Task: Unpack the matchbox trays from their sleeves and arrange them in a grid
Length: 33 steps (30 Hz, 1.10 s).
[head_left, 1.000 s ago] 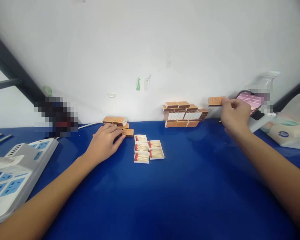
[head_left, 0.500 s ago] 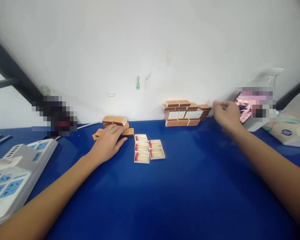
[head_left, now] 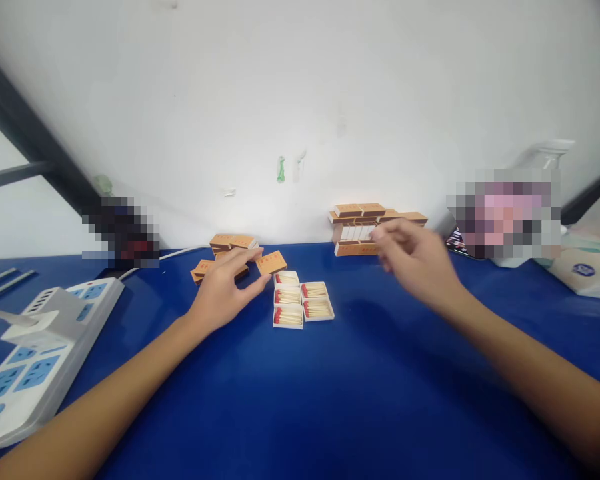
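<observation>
Left hand [head_left: 223,287], loosely open by a matchbox [head_left: 272,263], best moves lightly, match trays [head_left: 289,316] at three o'clock; right hand [head_left: 423,267] curled, contents unclear.

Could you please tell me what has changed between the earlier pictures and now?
The right hand has let go of the matchbox it carried, which now sits at the right end of the stack, and has moved left, in front of the stack. Beside the left hand, a loose box has shifted right and turned. The five match trays stayed put.
</observation>
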Each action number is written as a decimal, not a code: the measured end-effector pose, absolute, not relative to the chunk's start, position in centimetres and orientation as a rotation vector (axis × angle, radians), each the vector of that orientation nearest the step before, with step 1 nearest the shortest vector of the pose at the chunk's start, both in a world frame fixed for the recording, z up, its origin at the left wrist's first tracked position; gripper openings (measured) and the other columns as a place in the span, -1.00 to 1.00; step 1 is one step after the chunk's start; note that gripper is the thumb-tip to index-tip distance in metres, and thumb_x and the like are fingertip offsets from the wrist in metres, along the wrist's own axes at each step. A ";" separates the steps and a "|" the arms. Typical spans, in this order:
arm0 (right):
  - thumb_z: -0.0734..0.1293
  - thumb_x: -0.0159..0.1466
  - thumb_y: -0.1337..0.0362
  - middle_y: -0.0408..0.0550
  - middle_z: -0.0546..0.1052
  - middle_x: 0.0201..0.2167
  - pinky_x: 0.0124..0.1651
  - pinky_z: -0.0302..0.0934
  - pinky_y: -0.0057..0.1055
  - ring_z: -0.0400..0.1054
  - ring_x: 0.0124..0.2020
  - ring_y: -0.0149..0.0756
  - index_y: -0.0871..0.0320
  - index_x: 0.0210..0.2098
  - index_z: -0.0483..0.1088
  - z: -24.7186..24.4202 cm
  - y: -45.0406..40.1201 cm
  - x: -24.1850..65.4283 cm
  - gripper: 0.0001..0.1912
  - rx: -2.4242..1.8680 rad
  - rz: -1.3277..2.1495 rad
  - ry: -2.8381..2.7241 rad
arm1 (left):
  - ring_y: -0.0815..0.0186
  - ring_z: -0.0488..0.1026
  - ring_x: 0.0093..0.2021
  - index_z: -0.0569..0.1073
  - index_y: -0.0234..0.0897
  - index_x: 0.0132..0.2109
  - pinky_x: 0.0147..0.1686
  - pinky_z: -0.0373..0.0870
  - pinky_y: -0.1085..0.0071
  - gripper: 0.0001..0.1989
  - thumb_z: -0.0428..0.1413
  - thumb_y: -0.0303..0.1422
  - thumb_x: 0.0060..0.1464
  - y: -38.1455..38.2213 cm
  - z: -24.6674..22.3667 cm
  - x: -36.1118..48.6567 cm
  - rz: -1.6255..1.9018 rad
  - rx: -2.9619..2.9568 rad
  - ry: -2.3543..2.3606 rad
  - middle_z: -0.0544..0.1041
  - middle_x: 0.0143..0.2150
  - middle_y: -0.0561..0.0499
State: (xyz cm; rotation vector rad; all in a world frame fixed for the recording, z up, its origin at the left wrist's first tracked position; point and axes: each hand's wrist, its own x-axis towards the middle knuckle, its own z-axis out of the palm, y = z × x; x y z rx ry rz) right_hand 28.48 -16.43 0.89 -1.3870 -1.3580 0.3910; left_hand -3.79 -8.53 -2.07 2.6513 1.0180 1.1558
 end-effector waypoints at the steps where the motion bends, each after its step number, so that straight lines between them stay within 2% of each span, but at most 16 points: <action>1: 0.38 0.38 -0.09 -0.21 0.38 -0.54 -0.55 0.10 -0.44 0.23 -0.59 -0.40 0.11 -0.20 0.40 0.9 -17.0 27.2 -0.63 -1.374 0.626 -1.397 | 0.09 0.59 0.07 0.53 -0.17 0.23 0.07 0.52 0.15 -0.59 0.26 -0.24 0.28 -9.3 -1.9 -3.4 1.238 2.607 0.979 0.64 0.09 -0.10; 4: 0.36 0.37 -0.21 -0.26 0.36 -0.52 -0.66 0.03 -0.51 0.22 -0.63 -0.43 0.07 -0.01 0.38 0.5 -18.8 23.9 -0.50 -1.290 1.042 -1.349 | 0.16 0.63 -0.02 0.54 -0.17 0.22 0.09 0.54 0.18 -0.54 0.34 -0.30 0.19 -11.6 -1.6 -2.4 1.352 2.535 0.883 0.68 0.01 -0.06; 7: 0.31 0.40 -0.22 -0.29 0.34 -0.57 -0.66 0.11 -0.52 0.24 -0.62 -0.41 0.06 0.12 0.36 0.0 -20.1 22.0 -0.45 -1.221 1.304 -1.399 | 0.21 0.63 -0.06 0.54 -0.17 0.21 0.04 0.58 0.22 -0.53 0.35 -0.34 0.17 -13.2 -1.5 -1.7 1.370 2.511 0.789 0.67 -0.01 -0.06; 12: 0.38 0.37 -0.19 -0.30 0.29 -0.57 -0.66 0.05 -0.60 0.16 -0.61 -0.49 0.08 0.03 0.43 -0.1 -20.6 21.6 -0.50 -1.266 1.242 -1.187 | 0.28 0.62 -0.15 0.55 -0.17 0.20 -0.05 0.62 0.29 -0.54 0.36 -0.39 0.17 -13.8 -1.6 -1.5 1.401 2.467 0.740 0.67 -0.01 -0.05; 17: 0.39 0.37 -0.16 -0.30 0.30 -0.57 -0.68 0.05 -0.58 0.18 -0.63 -0.46 0.06 0.12 0.40 0.0 -20.7 21.3 -0.48 -1.205 1.441 -1.223 | 0.24 0.64 -0.07 0.55 -0.17 0.21 0.02 0.63 0.25 -0.52 0.38 -0.39 0.15 -13.9 -1.8 -1.4 1.418 2.442 0.732 0.68 0.02 -0.06; 21: 0.43 0.35 -0.13 -0.30 0.31 -0.52 -0.65 0.02 -0.62 0.15 -0.61 -0.53 0.06 0.04 0.41 0.2 -20.8 21.2 -0.53 -1.253 1.285 -1.054 | 0.26 0.66 -0.11 0.57 -0.17 0.20 -0.03 0.66 0.27 -0.52 0.40 -0.36 0.14 -14.2 -2.0 -1.3 1.460 2.354 0.746 0.69 0.02 -0.06; 25: 0.39 0.37 -0.16 -0.30 0.31 -0.54 -0.70 -0.06 -0.60 0.15 -0.63 -0.48 0.02 0.12 0.38 0.6 -21.2 21.0 -0.50 -1.149 1.522 -1.181 | 0.18 0.67 0.00 0.60 -0.14 0.17 0.09 0.65 0.20 -0.52 0.43 -0.32 0.11 -14.6 -2.1 -1.2 1.426 2.229 0.798 0.68 0.08 -0.06; 30: 0.44 0.33 -0.14 -0.30 0.29 -0.54 -0.64 -0.09 -0.62 0.12 -0.61 -0.52 0.04 0.06 0.41 0.8 -21.5 20.7 -0.51 -1.246 1.343 -1.047 | 0.10 0.67 0.04 0.60 -0.15 0.18 0.15 0.64 0.13 -0.47 0.46 -0.27 0.05 -15.3 -2.2 -1.0 1.373 2.027 0.803 0.68 0.10 -0.08; 33: 0.41 0.36 -0.15 -0.30 0.31 -0.56 -0.64 -0.08 -0.60 0.14 -0.63 -0.51 0.05 0.09 0.40 0.9 -21.7 20.5 -0.50 -1.167 1.502 -1.145 | 0.10 0.67 0.06 0.58 -0.13 0.21 0.17 0.63 0.14 -0.41 0.48 -0.28 0.02 -15.7 -2.1 -0.8 1.372 1.996 0.803 0.68 0.10 -0.08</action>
